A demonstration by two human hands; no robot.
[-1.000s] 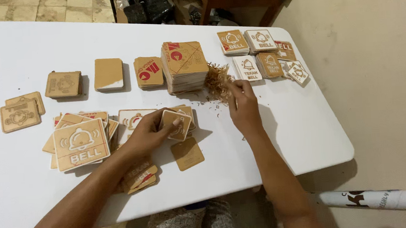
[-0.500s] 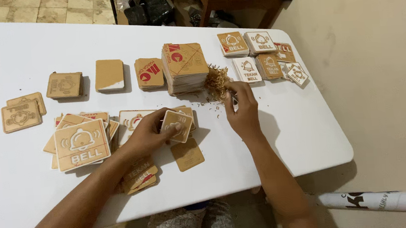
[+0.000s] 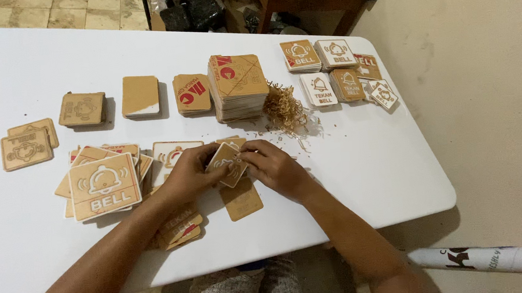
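Here, both hands, left (image 3: 190,173) and right (image 3: 275,167), pinched shut on one small plaque (image 3: 228,163) above the worktop (image 3: 360,158). Probably peeling its film. Next, likely needing a fingernail grip at an edge.

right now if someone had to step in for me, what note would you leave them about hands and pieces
Left hand and right hand: both grip one small wooden sign plate, held just above the white table.
Pieces: loose plates lie to the left, one blank plate under the hands, a tall stack and smaller stacks along the far side, finished-looking signs far right.
Done: a pile of peeled shavings sits beside the tall stack.
Left: the held plate and the loose ones appear unsorted.
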